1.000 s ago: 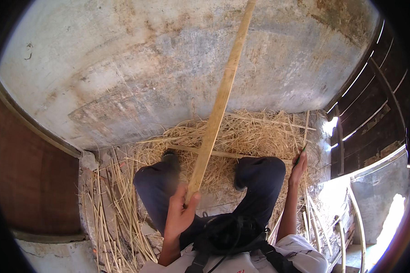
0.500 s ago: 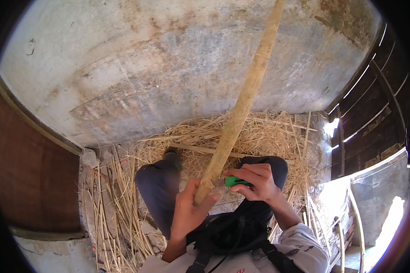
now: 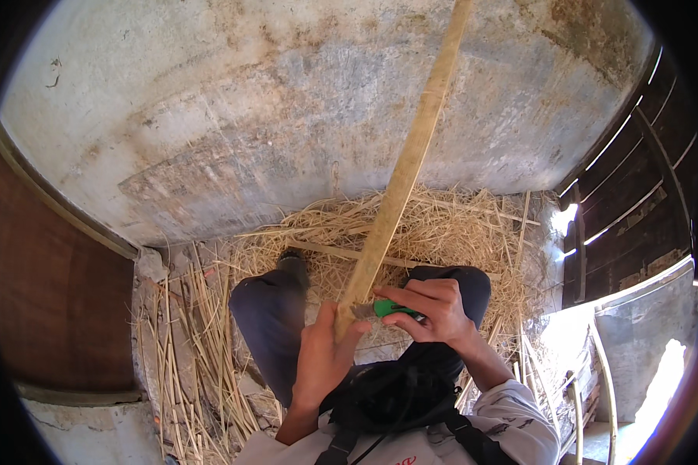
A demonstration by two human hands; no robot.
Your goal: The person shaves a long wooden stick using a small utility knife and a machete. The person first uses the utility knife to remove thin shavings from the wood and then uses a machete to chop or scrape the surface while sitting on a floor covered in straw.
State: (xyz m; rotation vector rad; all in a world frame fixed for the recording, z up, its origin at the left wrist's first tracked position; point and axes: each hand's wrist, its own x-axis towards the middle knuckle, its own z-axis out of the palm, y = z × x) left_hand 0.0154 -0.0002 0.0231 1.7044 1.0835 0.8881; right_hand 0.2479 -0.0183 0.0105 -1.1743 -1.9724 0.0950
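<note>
A long, flat bamboo strip (image 3: 396,190) slants up from between my knees past the top edge of the picture. Near its lower end my left hand (image 3: 323,355) is closed around it, thumb on the right side and fingers on the left. My right hand (image 3: 436,312) grips a green-handled utility knife (image 3: 392,308). The knife's short grey blade points left and meets the strip's right edge just above my left thumb. Part of the handle is covered by my right fingers.
Pale shavings (image 3: 457,232) lie heaped on the floor before the stained wall (image 3: 287,116). Thin bamboo sticks (image 3: 198,349) are scattered at the left, beside a brown panel (image 3: 58,287). My bent knees (image 3: 267,318) flank the strip. Dark slatted boards (image 3: 628,194) stand at the right.
The strip's upper part has swung a little to the left. My right hand and the knife have shifted slightly left, with the blade still at the strip's edge.
</note>
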